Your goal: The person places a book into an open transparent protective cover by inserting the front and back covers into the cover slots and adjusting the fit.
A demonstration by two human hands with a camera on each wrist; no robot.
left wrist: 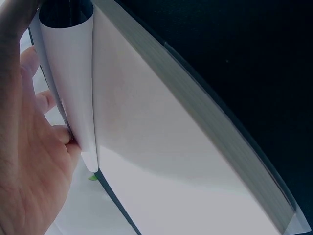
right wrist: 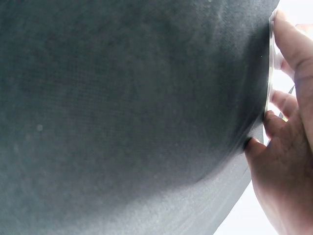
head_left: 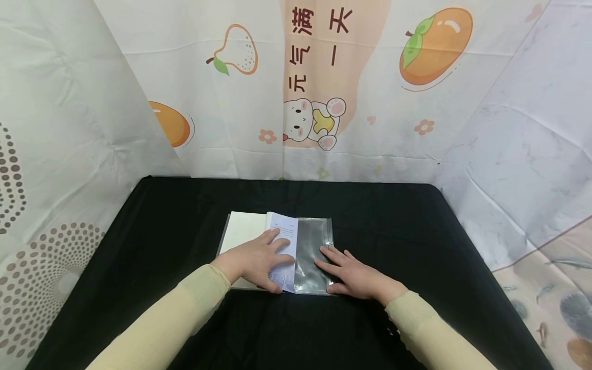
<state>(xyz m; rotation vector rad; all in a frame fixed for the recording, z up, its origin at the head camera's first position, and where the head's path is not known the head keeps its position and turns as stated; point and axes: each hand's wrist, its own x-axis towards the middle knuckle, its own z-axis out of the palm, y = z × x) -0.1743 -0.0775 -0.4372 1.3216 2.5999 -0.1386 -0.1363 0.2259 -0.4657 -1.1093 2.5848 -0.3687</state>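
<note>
Head view: a cream-paged book (head_left: 245, 226) is laid open on black cloth (head_left: 379, 221), its lilac flap (head_left: 288, 280) touched by a spread left hand (head_left: 260, 258), its glossy clear cover (head_left: 307, 257) by a spread right hand (head_left: 356, 276).

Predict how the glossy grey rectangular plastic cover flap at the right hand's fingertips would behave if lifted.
The glossy grey plastic flap would probably bend floppily, as its surface looks rippled; it may be slippery, given its shine; its thin-looking edge suggests lightness.

Page print (head_left: 285, 231) (head view) illegibly small
</note>
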